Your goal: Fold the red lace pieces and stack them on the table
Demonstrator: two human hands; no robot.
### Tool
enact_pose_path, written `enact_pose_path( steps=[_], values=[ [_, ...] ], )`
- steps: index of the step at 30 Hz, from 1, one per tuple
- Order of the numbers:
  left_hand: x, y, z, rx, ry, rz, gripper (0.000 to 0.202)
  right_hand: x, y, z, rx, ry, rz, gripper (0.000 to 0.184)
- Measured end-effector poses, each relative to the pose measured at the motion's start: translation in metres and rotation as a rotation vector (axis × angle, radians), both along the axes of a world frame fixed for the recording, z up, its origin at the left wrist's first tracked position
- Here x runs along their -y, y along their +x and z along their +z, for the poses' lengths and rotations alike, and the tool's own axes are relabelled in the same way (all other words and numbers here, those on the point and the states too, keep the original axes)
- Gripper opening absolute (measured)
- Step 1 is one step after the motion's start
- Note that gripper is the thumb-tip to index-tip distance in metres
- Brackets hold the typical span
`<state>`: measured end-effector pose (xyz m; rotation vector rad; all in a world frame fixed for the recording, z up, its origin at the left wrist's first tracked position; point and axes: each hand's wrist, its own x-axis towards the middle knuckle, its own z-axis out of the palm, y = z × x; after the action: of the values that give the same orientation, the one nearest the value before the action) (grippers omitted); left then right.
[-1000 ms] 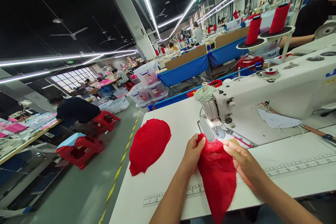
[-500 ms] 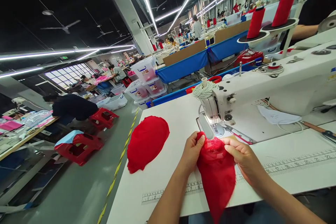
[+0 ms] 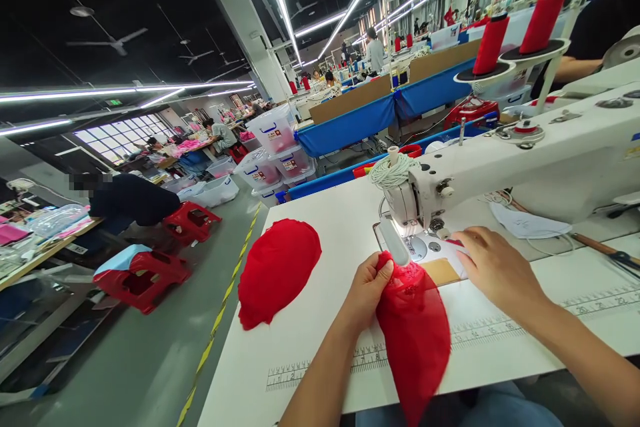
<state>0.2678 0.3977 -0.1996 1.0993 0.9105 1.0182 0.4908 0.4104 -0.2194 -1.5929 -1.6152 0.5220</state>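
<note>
In the head view my left hand (image 3: 371, 287) is closed, thumb against fingers, on the upper left edge of a red fabric piece (image 3: 417, 333). This sheer piece has lace-like trim at the top and hangs to a point over the table's front edge. To its right, my right hand (image 3: 493, 270) reaches across the machine bed, its fingers round a slim red-and-silver tool (image 3: 453, 242), mostly hidden by the hand. Just beyond the fabric stands the sewing machine's needle area (image 3: 413, 240). A second red fabric piece (image 3: 280, 273) lies flat at the left of the table.
Pale cord (image 3: 393, 172) is coiled on top of the machine head. Two red thread cones (image 3: 493, 45) stand behind it. At right lie a white pattern piece (image 3: 530, 220) and dark-bladed scissors (image 3: 620, 257). A printed ruler (image 3: 290, 375) runs along the table front. Red stools (image 3: 145, 280) stand left.
My right hand has let go of the fabric's right edge and moved right and up to the slim tool on the machine bed. My left hand still holds the fabric. A tan patch now shows there.
</note>
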Motion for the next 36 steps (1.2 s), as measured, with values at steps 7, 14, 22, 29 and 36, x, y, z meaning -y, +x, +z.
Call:
enact_pose_path(
  steps=[7,14,22,29,36],
  values=[
    [0.004,-0.004,0.004,-0.009,-0.061,-0.141,0.045,0.033,-0.043,0.004,-0.464,-0.106,0.297,0.043],
    [0.007,-0.005,0.003,-0.119,-0.117,-0.268,0.038,0.039,-0.047,0.002,-0.867,-0.095,0.143,0.036],
    [0.013,-0.003,0.002,0.1,-0.297,-0.352,0.045,0.05,-0.044,0.008,-1.219,-0.32,0.035,0.033],
    [0.023,0.005,0.014,0.049,-0.369,-0.42,0.043,0.063,-0.039,0.019,-1.411,-0.666,0.117,0.036],
    [0.031,-0.008,0.006,0.192,-0.534,-0.295,0.045,0.061,-0.025,0.015,-1.553,-0.543,-0.112,0.045]
  ],
)
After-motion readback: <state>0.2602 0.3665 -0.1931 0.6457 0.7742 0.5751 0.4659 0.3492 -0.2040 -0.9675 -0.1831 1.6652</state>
